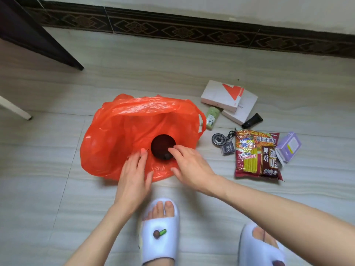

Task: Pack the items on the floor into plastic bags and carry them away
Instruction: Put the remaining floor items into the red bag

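Two feet in white slippers (160, 230) stand on the tiled floor (48, 189) at the bottom of the view, nearest the camera. Just beyond the toes, an orange plastic bag (119, 131) lies spread on the floor with its mouth wide open. A dark round object (162, 145) sits inside it, near the edge closest to the feet.

The left hand (133, 173) rests flat on the near edge of the bag, fingers straight, its grip open. The right hand (189, 167) reaches in from the right, fingertips curled loosely on the dark round object; whether it is gripping it or only touching it cannot be told.

To the right of the bag, the other items lie apart from it on the floor: two stacked white boxes (228, 99), a small green bottle (212, 118) just beside the bag's handle, a black tube (252, 120), a dark keyring (223, 143), a red noodle packet (257, 154) and a purple box (290, 146) at the far right.

A dark patterned skirting (192, 30) runs along the far wall.
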Motion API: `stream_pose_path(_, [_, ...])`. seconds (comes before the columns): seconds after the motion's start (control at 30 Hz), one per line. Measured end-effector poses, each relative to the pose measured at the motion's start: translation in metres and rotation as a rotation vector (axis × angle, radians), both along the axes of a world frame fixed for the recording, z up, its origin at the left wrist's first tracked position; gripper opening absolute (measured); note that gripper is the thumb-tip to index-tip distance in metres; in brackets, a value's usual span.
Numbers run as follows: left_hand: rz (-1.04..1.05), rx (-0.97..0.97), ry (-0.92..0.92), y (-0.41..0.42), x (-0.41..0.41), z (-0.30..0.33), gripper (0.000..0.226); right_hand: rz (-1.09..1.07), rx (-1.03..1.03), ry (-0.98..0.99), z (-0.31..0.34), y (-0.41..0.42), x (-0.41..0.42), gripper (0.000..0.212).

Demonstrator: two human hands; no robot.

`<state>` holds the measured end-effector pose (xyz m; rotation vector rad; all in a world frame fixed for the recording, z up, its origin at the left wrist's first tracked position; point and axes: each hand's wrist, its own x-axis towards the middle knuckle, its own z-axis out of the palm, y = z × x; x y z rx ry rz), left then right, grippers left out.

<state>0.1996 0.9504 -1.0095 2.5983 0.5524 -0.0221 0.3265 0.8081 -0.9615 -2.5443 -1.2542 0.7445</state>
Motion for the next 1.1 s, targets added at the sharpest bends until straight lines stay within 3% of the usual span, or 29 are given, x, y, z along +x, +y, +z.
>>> stream_pose_path(0.2, [-0.371,-0.004,-0.037,-0.079,0.026,0.018,0.059,-0.035,-0.119,-0.098,0.044,-0.115,0.037,0.059])
stream_pose_path(0.3, [-0.517,0.004,0.003,-0.112,0.059,0.015,0.067,-0.181,-0.19,-0.138,0.046,-0.167,0.058,0.057])
stream_pose_path(0.4, [-0.588,0.053,0.129,-0.129,0.098,0.005,0.079,-0.465,-0.223,-0.099,0.029,-0.21,0.082,0.056])
stream_pose_path(0.6, [-0.503,0.06,0.229,-0.139,0.156,-0.02,0.071,-1.17,-0.083,0.119,-0.029,-0.256,0.135,0.043])
stream_pose_path(0.67, [-0.469,0.061,0.217,-0.14,0.169,-0.026,0.075,-1.301,-0.075,0.174,-0.043,-0.26,0.149,0.051])
stream_pose_path(0.87, [-0.535,0.143,0.285,-0.142,0.199,-0.042,0.075,-1.519,-0.044,0.221,-0.076,-0.246,0.179,0.079])
stream_pose_path(1.0, [-0.529,0.139,0.112,-0.143,0.2,-0.042,0.044,-1.622,0.023,0.186,-0.074,-0.237,0.179,0.072])
stream_pose_path(1.1, [-0.471,0.032,0.097,-0.141,0.192,-0.04,0.042,-1.524,0.156,0.101,-0.061,-0.236,0.159,0.064])
